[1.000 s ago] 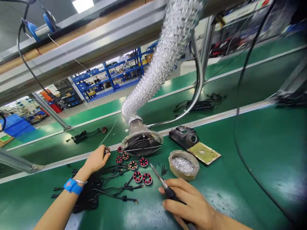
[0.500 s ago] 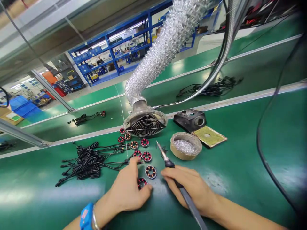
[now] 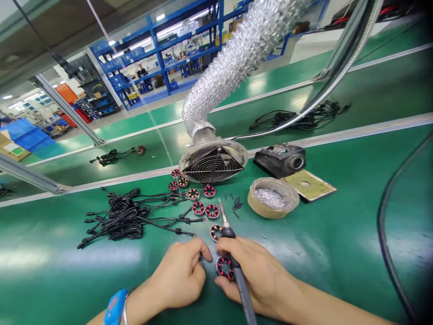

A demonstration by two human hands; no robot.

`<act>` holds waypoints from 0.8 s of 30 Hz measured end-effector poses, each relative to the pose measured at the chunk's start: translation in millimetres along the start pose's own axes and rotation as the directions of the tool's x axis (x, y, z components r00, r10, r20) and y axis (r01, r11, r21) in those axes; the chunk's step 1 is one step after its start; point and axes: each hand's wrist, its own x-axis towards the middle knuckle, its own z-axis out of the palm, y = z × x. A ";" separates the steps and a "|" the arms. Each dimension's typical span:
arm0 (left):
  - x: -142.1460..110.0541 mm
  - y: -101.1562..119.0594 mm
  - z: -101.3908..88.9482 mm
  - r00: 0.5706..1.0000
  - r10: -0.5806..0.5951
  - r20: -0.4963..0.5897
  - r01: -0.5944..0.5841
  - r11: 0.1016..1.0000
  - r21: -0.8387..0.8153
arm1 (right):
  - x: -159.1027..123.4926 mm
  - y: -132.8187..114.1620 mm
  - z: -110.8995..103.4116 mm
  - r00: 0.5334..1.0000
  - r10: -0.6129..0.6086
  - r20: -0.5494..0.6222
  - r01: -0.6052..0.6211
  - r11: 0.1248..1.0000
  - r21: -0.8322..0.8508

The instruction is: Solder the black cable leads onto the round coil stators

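My right hand is closed round a soldering iron, whose metal tip points up and away from me. The same hand's thumb and fingers also touch a round motor stator with red windings, partly covered by the iron. Another stator with copper windings lies just beyond, partly behind the iron. To the left, my left hand rests low over the bench, its fingers curled in; whatever they may hold is hidden. A black cable end lies just past its knuckles.
Several more stators lie near a round fume extractor fan with a silver duct. Bundled black cables sit left. A bowl of silvery bits, an iron stand and a yellow sponge are right.
The red-wound stator has moved right, from my left hand to my right hand's fingers. My left hand has drawn back and curled up. The iron is now over the stators.
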 end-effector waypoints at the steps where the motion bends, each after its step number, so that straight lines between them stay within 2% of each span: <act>1: 0.9 -3.1 -0.1 1.000 -0.001 -0.030 0.000 1.000 -0.019 | -0.9 1.3 -1.2 1.000 -0.018 0.016 0.017 0.999 0.045; 4: 4.8 -10.4 -1.2 0.993 -0.011 -0.113 0.006 0.999 -0.041 | -5.7 5.9 -5.0 0.999 -0.029 0.038 0.024 0.993 0.115; 7: 8.1 -8.4 0.3 0.988 0.053 -0.147 -0.054 0.999 -0.001 | -9.8 9.2 -5.5 1.000 0.006 0.029 -0.008 0.997 0.077; 10: 10.2 0.7 3.7 0.993 0.073 -0.091 -0.069 0.996 0.052 | -9.9 10.0 -3.4 1.000 -0.009 0.025 0.006 0.994 0.108; 14: 14.0 8.0 6.1 0.999 -0.001 -0.034 0.004 0.995 0.104 | -7.4 10.2 -2.0 1.000 -0.011 0.019 0.008 0.988 0.153; 19: 21.2 5.3 3.2 0.994 -0.096 -0.053 0.094 0.995 -0.034 | -7.0 12.3 -3.4 0.998 -0.005 0.057 -0.007 0.979 0.204; 21: 22.8 6.8 2.4 0.991 -0.117 -0.066 0.116 0.993 -0.008 | -7.6 12.7 -2.7 0.998 0.006 0.062 -0.020 0.975 0.222; 24: 24.1 12.6 4.3 0.993 -0.087 -0.074 0.094 0.992 0.089 | -9.2 12.8 0.7 0.998 0.042 0.055 -0.053 0.973 0.226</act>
